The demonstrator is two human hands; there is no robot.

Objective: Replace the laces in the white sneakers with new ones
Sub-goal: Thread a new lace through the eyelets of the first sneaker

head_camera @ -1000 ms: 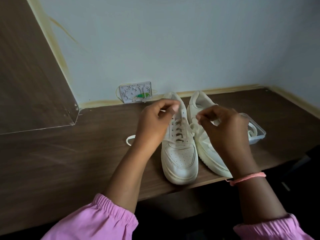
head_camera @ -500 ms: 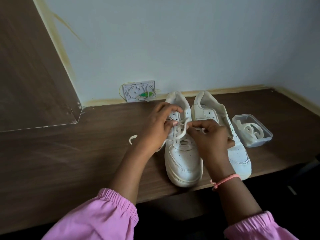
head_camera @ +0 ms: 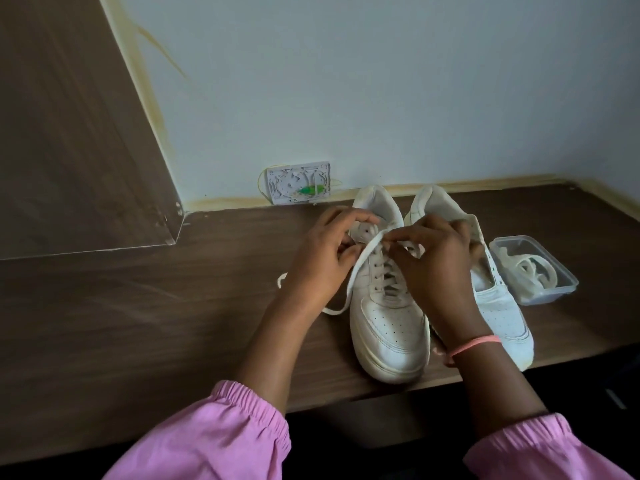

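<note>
Laces (head_camera: 530, 275) lie coiled in clear tub (head_camera: 568, 284).

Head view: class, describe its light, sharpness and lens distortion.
Head view: soft, dim, even light, no glare; faint shadow under the sneaker; both hands and the lace slightly soft; wide-angle lens bends the desk edge and wall line.

Both forearms reach forward from pink sleeves, hands close together, fingertips almost meeting. The left hand (head_camera: 320, 252) curls its fingers inward, thumb and forefinger pinched. The right hand (head_camera: 434, 258), a pink band (head_camera: 472, 344) at its wrist, arches knuckles-up, its fingertips pinched tight and pointing toward the left hand.
</note>
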